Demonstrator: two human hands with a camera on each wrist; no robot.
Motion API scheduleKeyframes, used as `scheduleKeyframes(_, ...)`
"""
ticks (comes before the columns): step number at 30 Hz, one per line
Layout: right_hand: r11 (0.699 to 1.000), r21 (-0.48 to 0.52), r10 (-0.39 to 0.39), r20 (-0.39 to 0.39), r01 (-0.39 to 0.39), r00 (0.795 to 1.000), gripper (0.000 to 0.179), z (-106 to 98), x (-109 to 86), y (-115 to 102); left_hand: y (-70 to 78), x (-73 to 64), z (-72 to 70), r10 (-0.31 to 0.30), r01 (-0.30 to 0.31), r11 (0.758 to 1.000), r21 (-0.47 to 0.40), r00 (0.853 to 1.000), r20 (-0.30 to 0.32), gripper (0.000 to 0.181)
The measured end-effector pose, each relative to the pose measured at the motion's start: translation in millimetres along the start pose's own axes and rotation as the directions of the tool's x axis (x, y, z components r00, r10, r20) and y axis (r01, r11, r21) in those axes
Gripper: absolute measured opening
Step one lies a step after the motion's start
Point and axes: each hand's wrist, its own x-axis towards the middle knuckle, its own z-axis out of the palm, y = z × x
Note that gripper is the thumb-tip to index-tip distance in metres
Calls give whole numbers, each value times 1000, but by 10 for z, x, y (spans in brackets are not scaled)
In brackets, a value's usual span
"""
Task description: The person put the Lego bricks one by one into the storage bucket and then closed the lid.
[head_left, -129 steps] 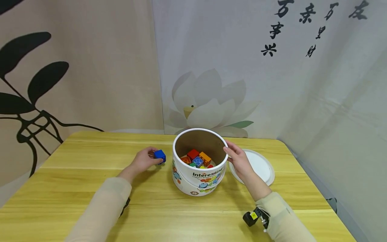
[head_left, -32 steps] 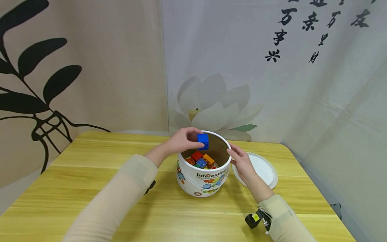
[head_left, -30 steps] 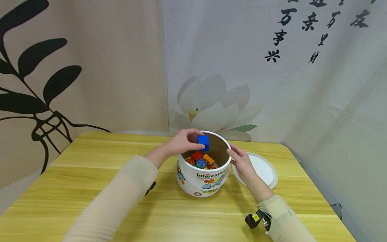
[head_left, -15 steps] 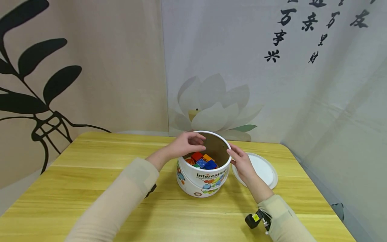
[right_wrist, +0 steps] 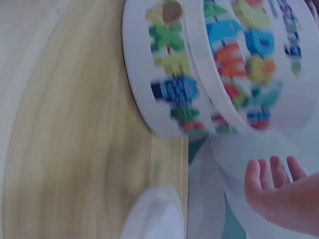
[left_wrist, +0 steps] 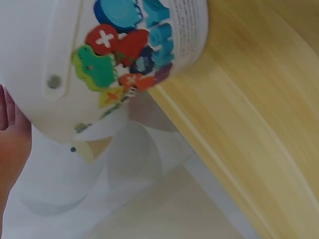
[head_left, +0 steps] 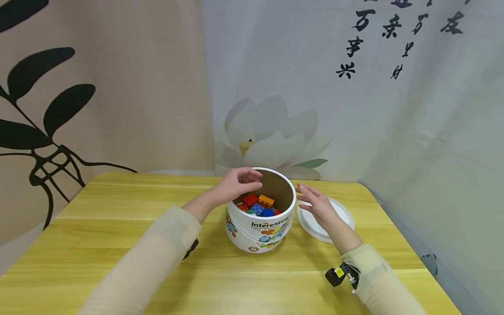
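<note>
A white round bucket (head_left: 256, 234) with printed pictures stands upright near the table's far edge. Inside it lie several toy blocks, among them a red block (head_left: 250, 200), an orange block (head_left: 266, 201) and a plain blue block (head_left: 268, 212). My left hand (head_left: 236, 186) is over the bucket's left rim, fingers loosely bent and holding nothing. Just right of the rim is my right hand (head_left: 318, 204), empty, its fingers apart. The right wrist view shows a gap between that hand (right_wrist: 281, 196) and the bucket's printed wall (right_wrist: 249, 64).
A white round lid (head_left: 311, 227) lies on the wooden table (head_left: 244, 280) right of the bucket, partly behind my right hand. Behind the table hangs a cloth backdrop (head_left: 157, 109). A black wrist camera (head_left: 334, 276) hangs below the right sleeve.
The left hand brought the blue block from the table's left side over the bucket and dropped it in. The right hand has let go of the rim and moved slightly right.
</note>
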Motion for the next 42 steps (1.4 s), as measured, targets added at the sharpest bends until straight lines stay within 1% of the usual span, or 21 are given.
scheduleKeyframes(2,1000,-21,-1,7,1,1000,59,-112,16,-14,57,6,9,3,-3,1000,-6,1000,-14,33)
scheduleKeyframes(4,998,-64,3,11,-2,1000,61,-225,26,-22,125,22,43,10,-10,1000,-19,1000,-16,33)
scheduleKeyframes(6,995,-97,14,6,-13,1000,62,-334,29,-26,208,40,104,19,-19,999,-31,1000,-7,33)
scheduleKeyframes(8,993,-114,29,-1,-29,1000,63,-438,31,-26,295,66,194,36,-35,998,-51,999,12,33)
scheduleKeyframes(10,991,-124,44,-9,-45,999,65,-534,35,-23,388,93,305,49,-47,997,-63,998,36,33)
scheduleKeyframes(13,990,-125,60,-20,-62,998,67,-663,33,-18,520,134,502,71,-67,996,-54,995,71,34)
scheduleKeyframes(16,987,-138,78,-49,-84,996,68,-781,25,-4,626,178,720,67,-64,997,-30,992,108,37)
scheduleKeyframes(19,980,-162,99,-84,-112,991,69,-898,25,32,669,237,950,43,-39,999,-26,989,143,41)
scheduleKeyframes(22,972,-188,119,-112,-138,987,73,-1006,30,90,645,287,1181,2,4,999,-39,986,168,46)
scheduleKeyframes(25,965,-207,137,-134,-163,981,76,-1103,31,166,548,324,1403,-40,42,999,-7,984,173,53)
scheduleKeyframes(28,952,-242,151,-159,-187,976,76,-1184,29,244,414,351,1596,-99,93,994,49,985,142,61)
scheduleKeyframes(29,946,-256,157,-168,-197,973,75,-1205,27,268,366,357,1652,-128,120,990,70,984,127,64)
scheduleKeyframes(31,934,-281,171,-186,-219,967,74,-1241,25,322,278,365,1750,-180,173,981,83,979,92,68)
scheduleKeyframes(34,912,-318,199,-209,-258,958,75,-1286,17,403,160,375,1866,-264,261,963,66,963,44,74)
scheduleKeyframes(37,893,-342,224,-224,-292,948,77,-1329,8,472,69,389,1955,-330,330,944,22,944,4,76)
scheduleKeyframes(40,879,-353,247,-235,-319,940,77,-1363,3,522,15,412,2030,-373,373,928,-12,927,-18,78)
scheduleKeyframes(42,876,-348,261,-240,-334,935,77,-1383,8,547,-6,428,2078,-390,389,920,-33,921,-15,80)
